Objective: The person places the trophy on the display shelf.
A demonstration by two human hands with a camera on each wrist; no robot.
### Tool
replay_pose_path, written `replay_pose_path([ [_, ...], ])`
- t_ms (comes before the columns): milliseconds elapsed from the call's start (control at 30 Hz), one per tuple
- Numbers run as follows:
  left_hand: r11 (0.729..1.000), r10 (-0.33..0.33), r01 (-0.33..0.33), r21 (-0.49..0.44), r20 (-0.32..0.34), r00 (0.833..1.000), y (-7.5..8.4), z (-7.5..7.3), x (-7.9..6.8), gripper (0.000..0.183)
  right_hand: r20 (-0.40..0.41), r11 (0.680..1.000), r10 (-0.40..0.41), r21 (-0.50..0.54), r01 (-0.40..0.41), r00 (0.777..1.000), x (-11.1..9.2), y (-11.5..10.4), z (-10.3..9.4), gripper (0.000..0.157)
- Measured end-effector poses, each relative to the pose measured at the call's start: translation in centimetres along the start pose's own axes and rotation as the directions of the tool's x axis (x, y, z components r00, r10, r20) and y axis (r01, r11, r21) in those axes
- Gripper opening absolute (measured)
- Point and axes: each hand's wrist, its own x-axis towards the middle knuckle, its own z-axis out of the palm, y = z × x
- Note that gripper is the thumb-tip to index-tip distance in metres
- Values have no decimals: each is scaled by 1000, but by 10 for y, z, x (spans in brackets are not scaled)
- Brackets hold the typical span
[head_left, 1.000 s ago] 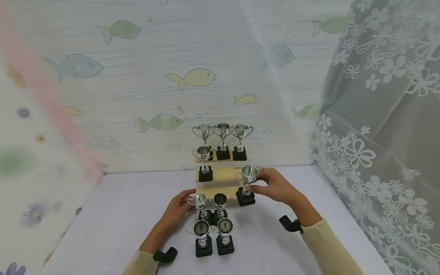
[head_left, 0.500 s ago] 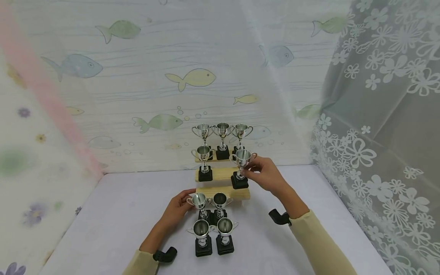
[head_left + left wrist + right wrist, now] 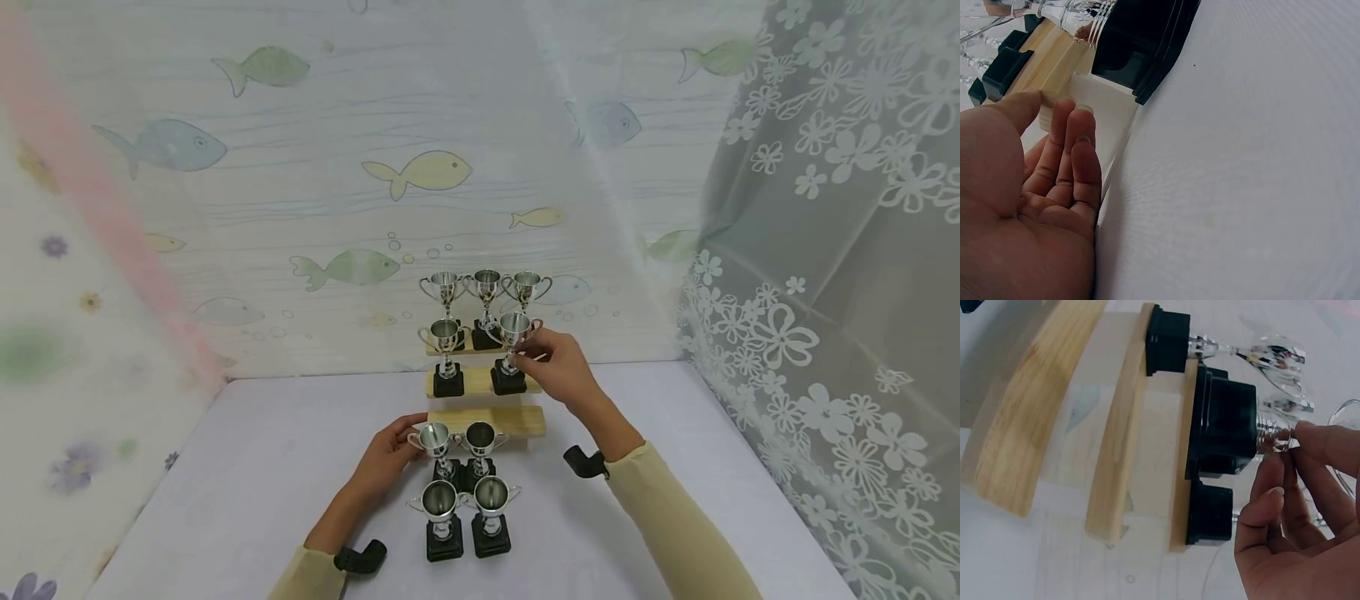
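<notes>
My right hand (image 3: 561,367) pinches the stem of a silver trophy cup (image 3: 513,332) with a black base, upright over the right part of the middle step (image 3: 477,382) of a tiered wooden stand. In the right wrist view, thumb and fingertips meet at the stem, just above the black base (image 3: 1229,422). Another trophy (image 3: 447,381) stands at that step's left end. At the left end of the lowest step (image 3: 517,420), my left hand (image 3: 384,457) holds the wood's edge between thumb and fingers; the left wrist view shows them at the corner (image 3: 1054,87).
Three trophies (image 3: 487,287) line the top step at the back. Several more (image 3: 491,537) stand in two rows on the white tablecloth (image 3: 600,533) before the stand. A fish-patterned curtain (image 3: 315,208) hangs behind, and a sheer flowered one (image 3: 810,333) at the right.
My right hand has carried its trophy up and leftward, from beside the lowest step's right end to over the middle step. The left hand has stayed at the stand's edge.
</notes>
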Motion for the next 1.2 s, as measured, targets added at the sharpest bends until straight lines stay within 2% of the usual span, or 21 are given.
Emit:
replay_pose_path([
  [433,1000,-22,22,-8,-3,1000,0,1,-1,47,-74,996,89,12,-88,993,8,1,18,18],
  [667,1000,-10,10,-14,1,1000,0,0,-1,46,-117,993,87,-70,-96,989,15,6,28,18],
  [967,1000,-19,19,-8,2,1000,1,0,-1,48,-114,991,109,-63,-116,987,18,9,38,18],
  [1200,1000,-9,9,-23,5,1000,0,-1,1,47,-117,993,92,-59,-99,989,19,13,43,17],
])
